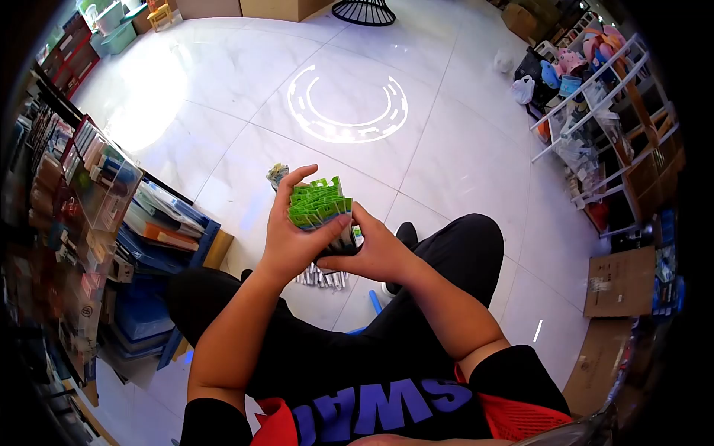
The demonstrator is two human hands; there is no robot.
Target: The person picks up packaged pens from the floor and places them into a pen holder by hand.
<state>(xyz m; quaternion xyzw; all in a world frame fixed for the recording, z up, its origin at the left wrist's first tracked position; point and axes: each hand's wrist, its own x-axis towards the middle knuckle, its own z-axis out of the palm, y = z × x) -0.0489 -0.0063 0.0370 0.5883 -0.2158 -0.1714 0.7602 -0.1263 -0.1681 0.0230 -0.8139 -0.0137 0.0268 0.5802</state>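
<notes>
A thick stack of small packets with green hang-tab tops (316, 204) is held up over the floor between both hands. My left hand (290, 234) wraps the stack from the left, its thumb across the front and its index finger raised. From the right, my right hand (378, 249) closes around the stack's lower part, thumb underneath. The packets' lower parts are dark and mostly hidden by the fingers. Below the hands, a pile of silvery slim pieces (321, 278) lies on the floor. Just beyond my left hand is a small clear-wrapped bundle (277, 175), its contents unclear.
At left stand crowded shelves (104, 178) and a blue rack of folders (167, 230). To the right are a white metal rack (595, 111) with bagged goods and cardboard boxes (619, 282). A black wire stand (363, 11) sits at the far edge of the tiled floor (446, 163).
</notes>
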